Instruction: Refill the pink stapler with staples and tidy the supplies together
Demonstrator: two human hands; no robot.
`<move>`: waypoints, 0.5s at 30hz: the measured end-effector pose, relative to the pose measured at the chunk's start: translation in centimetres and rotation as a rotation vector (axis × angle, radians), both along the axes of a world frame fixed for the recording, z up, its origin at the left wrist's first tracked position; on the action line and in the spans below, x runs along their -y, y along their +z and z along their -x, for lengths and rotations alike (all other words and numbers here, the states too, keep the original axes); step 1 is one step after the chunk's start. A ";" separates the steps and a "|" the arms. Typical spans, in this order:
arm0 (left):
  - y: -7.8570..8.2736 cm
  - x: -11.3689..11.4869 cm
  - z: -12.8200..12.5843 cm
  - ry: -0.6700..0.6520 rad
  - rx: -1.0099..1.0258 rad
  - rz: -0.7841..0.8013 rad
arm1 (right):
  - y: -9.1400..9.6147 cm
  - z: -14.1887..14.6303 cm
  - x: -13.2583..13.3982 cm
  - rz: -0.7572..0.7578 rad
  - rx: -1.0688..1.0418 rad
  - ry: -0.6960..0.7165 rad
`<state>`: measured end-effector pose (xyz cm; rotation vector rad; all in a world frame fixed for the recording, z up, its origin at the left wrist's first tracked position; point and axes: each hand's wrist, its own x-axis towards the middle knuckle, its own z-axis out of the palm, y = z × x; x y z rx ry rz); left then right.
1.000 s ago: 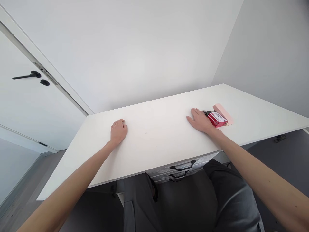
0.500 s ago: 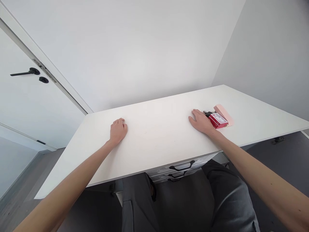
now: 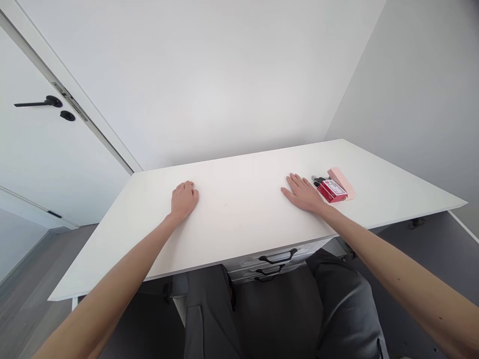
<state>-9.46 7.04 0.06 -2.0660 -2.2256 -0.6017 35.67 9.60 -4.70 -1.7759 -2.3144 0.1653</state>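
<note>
My left hand (image 3: 184, 200) rests on the left half of the white desk (image 3: 232, 224), its fingers curled into a loose fist with nothing showing in them. Flat on the desktop to the right lies my right hand (image 3: 302, 193), palm down, fingers stretched out and holding nothing. Just right of it, apart from the fingers, sits a small red and white box (image 3: 332, 191). A pale pink flat piece (image 3: 342, 180) is behind and partly beneath the box. A small black object with a shiny end (image 3: 318, 180) lies at the box's left back corner; its kind is unclear.
Behind the desk stands a white wall (image 3: 224, 80), with a grey wall (image 3: 419, 89) at right. A white door with a black handle (image 3: 41, 102) is at left. Below the desktop are drawers with black handles (image 3: 279, 257) and my legs in grey trousers (image 3: 211, 314).
My right hand has shifted slightly left, away from the box, and its fingers lie flatter. The left hand stays in place. The view has tilted a little.
</note>
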 end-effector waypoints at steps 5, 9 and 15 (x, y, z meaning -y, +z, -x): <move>0.0 0.2 -0.1 -0.007 0.008 -0.017 | 0.1 0.4 0.5 0.019 0.010 -0.018; -0.2 0.2 -0.1 -0.006 0.003 -0.029 | 0.1 0.5 0.6 0.021 0.017 -0.029; -0.6 0.0 0.0 -0.006 -0.016 -0.024 | -0.3 0.4 0.5 0.004 0.032 -0.030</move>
